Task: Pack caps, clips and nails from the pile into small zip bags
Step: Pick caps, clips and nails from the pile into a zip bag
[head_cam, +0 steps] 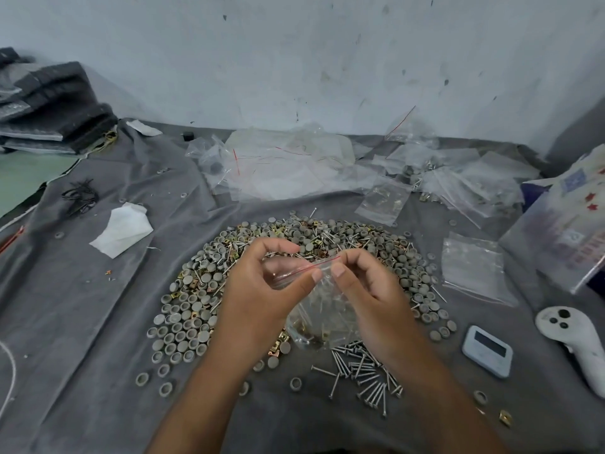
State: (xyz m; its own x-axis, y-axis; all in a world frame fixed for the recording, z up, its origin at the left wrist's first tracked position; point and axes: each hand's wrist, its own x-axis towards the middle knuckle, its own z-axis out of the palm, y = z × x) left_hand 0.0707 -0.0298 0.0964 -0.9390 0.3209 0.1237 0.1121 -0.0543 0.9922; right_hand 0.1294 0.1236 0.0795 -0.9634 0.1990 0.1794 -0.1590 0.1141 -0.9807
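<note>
White tissue (121, 228), black cords (79, 196), small timer (487, 350), white controller (573, 339), grey cloth (82, 322)

grey caps (183, 335) — brass-yellow clips (276, 347) — red-striped clear bag (322, 309)

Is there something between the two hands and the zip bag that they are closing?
No. Both the left hand and the right hand already pinch the top edge of the zip bag directly; nothing visible lies between.
</note>
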